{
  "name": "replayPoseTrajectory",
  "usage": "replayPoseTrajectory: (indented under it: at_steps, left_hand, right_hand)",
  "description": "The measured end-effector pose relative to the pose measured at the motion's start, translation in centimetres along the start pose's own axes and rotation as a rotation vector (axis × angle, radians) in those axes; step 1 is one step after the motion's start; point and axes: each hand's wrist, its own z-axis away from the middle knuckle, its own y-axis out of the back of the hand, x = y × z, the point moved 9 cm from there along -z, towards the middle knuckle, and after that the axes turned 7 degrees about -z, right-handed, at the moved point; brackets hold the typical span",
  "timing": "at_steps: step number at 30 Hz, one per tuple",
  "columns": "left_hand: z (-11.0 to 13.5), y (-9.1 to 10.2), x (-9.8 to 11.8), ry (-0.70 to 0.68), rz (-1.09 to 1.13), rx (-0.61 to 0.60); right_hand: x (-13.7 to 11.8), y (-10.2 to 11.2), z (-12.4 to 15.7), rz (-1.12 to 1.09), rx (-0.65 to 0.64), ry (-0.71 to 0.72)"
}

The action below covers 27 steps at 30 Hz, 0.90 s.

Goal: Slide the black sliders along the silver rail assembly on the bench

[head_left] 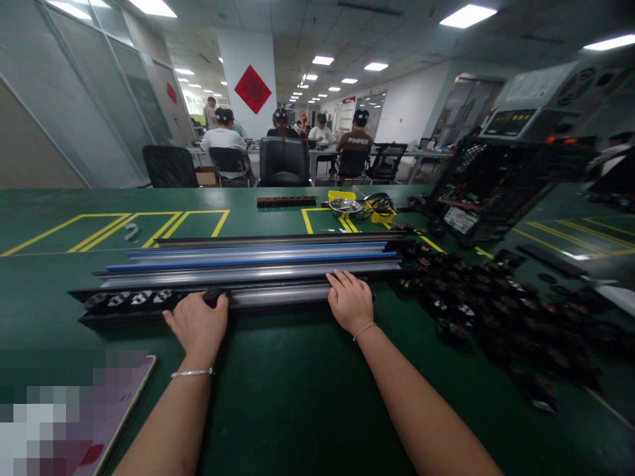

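Observation:
A long black channel [282, 297] with a shiny silver inside lies crosswise nearest me, and several small black parts with shiny faces [141, 298] sit in a row in its left end. My left hand [197, 324] is closed at the channel, just right of that row, with a small black part [212, 297] between thumb and fingers. Whether this part touches the channel's floor is hidden. Over the channel's right end lies my right hand [350, 301], fingers stretched out across its far edge, thumb not plainly visible.
Behind lie more long rails, one blue-edged [253, 256]. Loose black parts [486, 311] are heaped at right. A metal bowl [346, 207], yellow bins [381, 213] and an open computer case [476, 192] stand farther back. A purple-pink flat object [126, 393] lies front left. People sit beyond.

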Motion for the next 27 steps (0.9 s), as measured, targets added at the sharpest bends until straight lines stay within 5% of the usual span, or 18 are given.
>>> replayPoseTrajectory:
  at_steps: [27]
  left_hand:
    - [0.04,-0.12,0.12,0.0,0.011,-0.021]
  right_hand:
    - [-0.1,0.06,-0.05,-0.004,-0.005,-0.001]
